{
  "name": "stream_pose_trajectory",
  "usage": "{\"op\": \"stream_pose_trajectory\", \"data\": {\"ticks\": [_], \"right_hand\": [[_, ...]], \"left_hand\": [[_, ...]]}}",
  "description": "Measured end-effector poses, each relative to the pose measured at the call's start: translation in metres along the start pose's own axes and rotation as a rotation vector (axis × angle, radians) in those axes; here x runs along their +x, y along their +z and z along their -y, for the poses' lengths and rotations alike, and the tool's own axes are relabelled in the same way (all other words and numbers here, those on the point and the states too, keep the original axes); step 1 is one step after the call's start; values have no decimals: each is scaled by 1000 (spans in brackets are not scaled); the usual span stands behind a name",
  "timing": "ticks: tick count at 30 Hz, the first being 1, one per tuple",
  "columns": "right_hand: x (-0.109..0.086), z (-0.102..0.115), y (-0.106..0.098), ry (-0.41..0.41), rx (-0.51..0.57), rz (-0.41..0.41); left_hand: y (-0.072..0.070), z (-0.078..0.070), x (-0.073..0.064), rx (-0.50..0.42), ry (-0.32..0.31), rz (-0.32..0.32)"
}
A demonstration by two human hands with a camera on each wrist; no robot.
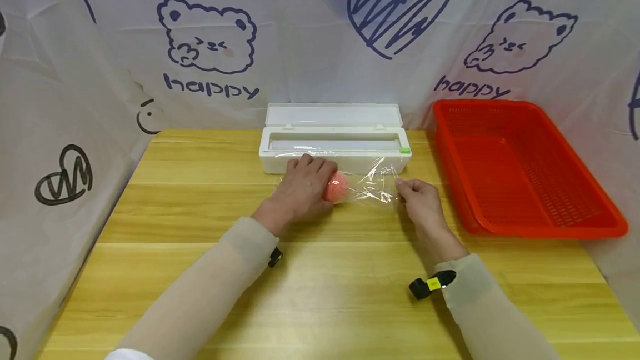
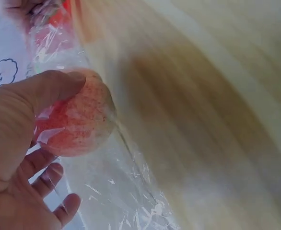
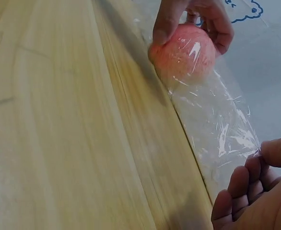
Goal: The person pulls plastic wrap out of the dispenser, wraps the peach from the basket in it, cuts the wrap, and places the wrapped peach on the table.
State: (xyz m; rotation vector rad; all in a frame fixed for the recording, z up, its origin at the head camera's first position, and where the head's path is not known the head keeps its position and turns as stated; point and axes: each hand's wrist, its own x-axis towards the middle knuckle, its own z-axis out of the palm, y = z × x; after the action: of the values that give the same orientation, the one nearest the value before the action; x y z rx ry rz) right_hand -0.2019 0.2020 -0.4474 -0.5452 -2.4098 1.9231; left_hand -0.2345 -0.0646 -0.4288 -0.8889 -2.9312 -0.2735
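The pink-red fruit [image 1: 338,188] is wrapped in clear plastic film [image 1: 375,185] over the middle of the wooden tabletop [image 1: 320,304], between the two hands, which are well apart; whether it touches the wood I cannot tell. At far left hangs a pale cloth [image 1: 112,99], printed with dark line drawings and running on behind the tabletop. Next comes the left hand [image 1: 302,189], reaching in from a beige sleeve [image 1: 200,288] and gripping the fruit through the film, its thumb laid over the near side. Just behind, near the back edge, stands a long white box [image 1: 335,164], its lid [image 1: 333,115] raised, with a small green piece [image 1: 404,150] at its right end. From the fruit the film stretches rightward, crinkled and shiny, to the right hand [image 1: 424,201], which pinches its end between thumb and fingers. Farthest right sits a red basket [image 1: 550,231], its sides perforated.
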Motion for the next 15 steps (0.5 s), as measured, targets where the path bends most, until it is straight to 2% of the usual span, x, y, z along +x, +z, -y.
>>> {"op": "stream_pose_trajectory", "data": {"ticks": [6,11,13,15], "right_hand": [[1,2,-2,-10,-82,-15],[1,6,-2,-34,-233,-44],[-1,7,-3,-78,-323,-71],[-6,8,-2,-178,-413,-132]], "left_hand": [[-8,0,1,-64,6,114],[-14,2,7,-100,-1,194],[-18,3,11,-133,0,230],[-22,6,15,-179,-6,274]]}}
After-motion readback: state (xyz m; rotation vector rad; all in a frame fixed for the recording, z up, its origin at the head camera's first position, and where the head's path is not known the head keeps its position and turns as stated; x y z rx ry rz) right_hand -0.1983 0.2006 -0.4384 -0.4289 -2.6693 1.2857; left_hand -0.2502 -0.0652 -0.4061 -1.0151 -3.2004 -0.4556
